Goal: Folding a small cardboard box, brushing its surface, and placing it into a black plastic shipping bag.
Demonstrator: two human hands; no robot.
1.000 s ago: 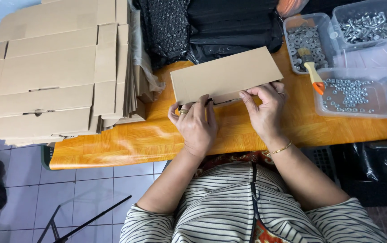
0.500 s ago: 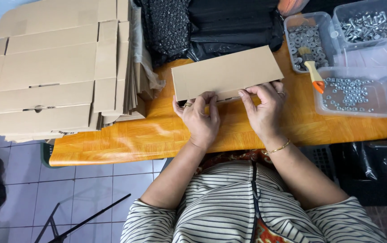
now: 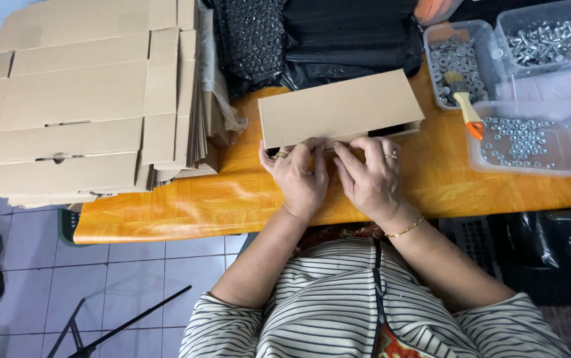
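Both my hands, left [image 3: 297,174] and right [image 3: 369,178], pinch the near edge of one flat cardboard box [image 3: 338,108] at the middle of the orange tabletop [image 3: 232,192], each grip narrow on its flap. Three clear tubs [image 3: 531,142] of metal hardware stand at the right edge, one cut off; my fingertips hide the box's front seam.

Fingertips [image 3: 312,144] — under box [image 3: 338,109] flap

Bare wood lies open along the near edge of the bench [image 3: 186,205], left of the hands [image 3: 335,176], and again to their right toward the near right corner. The far edge is blocked: black bags [image 3: 312,36] stand behind the cardboard box [image 3: 338,109]. A stack of flat cartons [image 3: 80,106] closes the left end, and clear tubs of metal parts [image 3: 531,136] crowd the far right corner.
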